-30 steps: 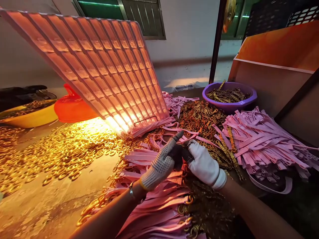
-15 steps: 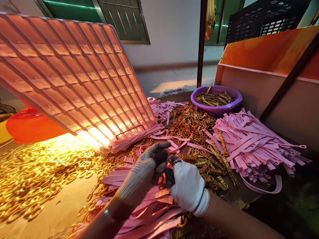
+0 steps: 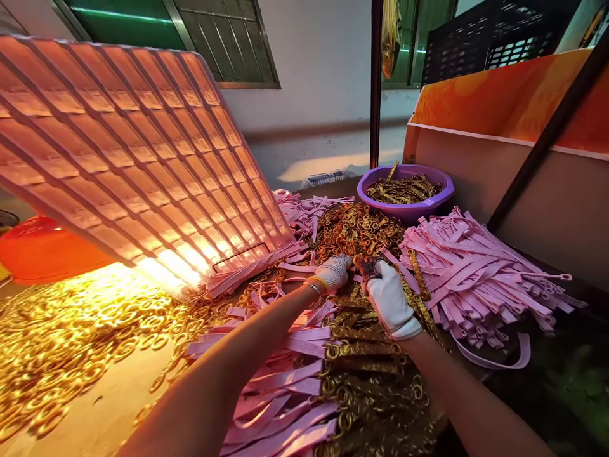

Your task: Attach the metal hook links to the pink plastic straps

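My left hand, in a dotted knit glove, reaches to the front of a heap of small brass-coloured metal clasps. Its fingers curl inward, and whatever they hold is hidden. Close beside it, my right hand wears a white glove with dark fingertips. Those fingers are closed in a pinch at the heap's edge; a bit of metal shows near the tips, too small to name. Below the hands lie pink straps with metal hooks at their ends, laid side by side.
Gold rings cover the left side under a red lamp and a leaning translucent compartment tray. A purple basin of metal pieces stands behind. At right is a pile of pink straps, near a cardboard panel.
Both hands have moved forward, away from me, from above the pink straps to the clasp heap. More of the straps' metal ends now shows below them. The view has shifted slightly.
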A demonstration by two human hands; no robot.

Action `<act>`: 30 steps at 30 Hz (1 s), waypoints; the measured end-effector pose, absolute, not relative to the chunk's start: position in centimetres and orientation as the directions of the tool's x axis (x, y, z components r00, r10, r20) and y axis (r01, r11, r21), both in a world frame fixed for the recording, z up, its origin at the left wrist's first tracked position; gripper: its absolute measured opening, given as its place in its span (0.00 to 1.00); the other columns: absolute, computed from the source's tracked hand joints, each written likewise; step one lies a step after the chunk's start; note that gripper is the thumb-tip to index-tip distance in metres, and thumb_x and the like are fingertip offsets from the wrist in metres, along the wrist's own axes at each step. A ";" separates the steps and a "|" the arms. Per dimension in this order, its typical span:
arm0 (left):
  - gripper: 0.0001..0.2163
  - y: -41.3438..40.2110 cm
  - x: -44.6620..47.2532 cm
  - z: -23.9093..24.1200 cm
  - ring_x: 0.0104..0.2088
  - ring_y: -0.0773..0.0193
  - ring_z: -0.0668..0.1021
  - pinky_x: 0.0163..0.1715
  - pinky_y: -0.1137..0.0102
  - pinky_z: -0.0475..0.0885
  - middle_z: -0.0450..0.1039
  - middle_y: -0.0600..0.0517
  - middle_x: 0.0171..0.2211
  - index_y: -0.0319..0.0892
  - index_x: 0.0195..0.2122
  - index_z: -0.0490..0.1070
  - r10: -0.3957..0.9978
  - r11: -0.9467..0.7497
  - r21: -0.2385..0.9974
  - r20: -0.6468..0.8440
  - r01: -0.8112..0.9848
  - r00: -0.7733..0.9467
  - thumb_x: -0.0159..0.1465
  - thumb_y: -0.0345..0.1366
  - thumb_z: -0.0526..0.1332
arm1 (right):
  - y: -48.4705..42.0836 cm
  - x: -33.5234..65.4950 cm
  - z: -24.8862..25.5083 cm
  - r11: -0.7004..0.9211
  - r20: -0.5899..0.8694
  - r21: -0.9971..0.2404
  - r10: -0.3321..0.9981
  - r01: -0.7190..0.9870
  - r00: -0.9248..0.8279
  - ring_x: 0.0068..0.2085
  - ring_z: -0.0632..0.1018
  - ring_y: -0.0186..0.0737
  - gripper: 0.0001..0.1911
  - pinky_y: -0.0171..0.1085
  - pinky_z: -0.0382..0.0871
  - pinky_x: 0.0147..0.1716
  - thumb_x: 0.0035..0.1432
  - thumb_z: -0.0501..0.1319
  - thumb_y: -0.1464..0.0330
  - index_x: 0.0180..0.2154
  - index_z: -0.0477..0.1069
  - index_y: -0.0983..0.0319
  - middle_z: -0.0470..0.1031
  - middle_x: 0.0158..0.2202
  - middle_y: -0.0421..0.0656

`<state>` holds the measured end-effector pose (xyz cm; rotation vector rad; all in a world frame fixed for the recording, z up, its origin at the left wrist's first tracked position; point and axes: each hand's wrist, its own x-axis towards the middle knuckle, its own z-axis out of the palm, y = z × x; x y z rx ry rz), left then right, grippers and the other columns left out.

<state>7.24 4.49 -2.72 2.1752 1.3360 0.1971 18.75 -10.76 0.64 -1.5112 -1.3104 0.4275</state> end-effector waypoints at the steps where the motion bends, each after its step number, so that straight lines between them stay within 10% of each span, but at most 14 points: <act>1: 0.12 4.4 7.0 -2.5 0.42 0.60 0.80 0.43 0.61 0.78 0.77 0.47 0.44 0.38 0.46 0.75 0.858 -0.315 0.568 -0.171 0.760 0.484 0.69 0.43 0.64 | -10.9 18.7 0.8 0.125 0.334 -0.838 0.887 0.532 0.318 0.27 0.67 0.37 0.07 0.35 0.62 0.30 0.59 0.52 0.69 0.30 0.67 0.58 0.74 0.26 0.40; 7: 0.13 0.5 2.3 1.2 0.16 0.71 0.66 0.18 0.75 0.60 0.67 0.55 0.19 0.38 0.40 0.72 0.871 -0.132 0.828 -0.166 0.545 0.462 0.70 0.42 0.56 | -12.3 18.2 2.4 0.050 0.290 -0.677 0.935 0.734 0.204 0.35 0.77 0.42 0.12 0.36 0.64 0.35 0.55 0.56 0.75 0.38 0.74 0.60 0.81 0.35 0.47; 16: 0.14 -10.1 -1.9 4.8 0.15 0.76 0.57 0.14 0.77 0.50 0.61 0.57 0.20 0.40 0.30 0.69 0.858 0.088 0.976 -0.176 0.201 0.483 0.59 0.47 0.63 | -15.3 14.9 4.0 0.133 0.203 -0.366 0.977 0.921 -0.061 0.43 0.82 0.45 0.11 0.37 0.65 0.37 0.60 0.56 0.73 0.40 0.76 0.61 0.83 0.40 0.48; 25: 0.17 -12.1 -3.3 5.4 0.14 0.75 0.54 0.13 0.76 0.49 0.52 0.61 0.17 0.43 0.27 0.63 0.818 0.045 0.963 -0.189 0.267 0.543 0.62 0.51 0.59 | -16.7 14.1 4.4 0.336 0.270 -0.177 0.920 0.925 -0.283 0.41 0.82 0.48 0.15 0.39 0.69 0.35 0.66 0.51 0.76 0.45 0.76 0.66 0.81 0.42 0.55; 30: 0.17 -12.1 -3.3 3.7 0.24 0.69 0.68 0.23 0.75 0.63 0.68 0.54 0.22 0.41 0.27 0.70 0.837 -0.346 0.853 0.092 0.391 0.539 0.63 0.49 0.64 | -16.9 14.0 4.3 0.305 0.245 -0.212 0.936 0.928 -0.251 0.41 0.82 0.48 0.14 0.39 0.71 0.35 0.64 0.53 0.76 0.46 0.75 0.66 0.81 0.43 0.52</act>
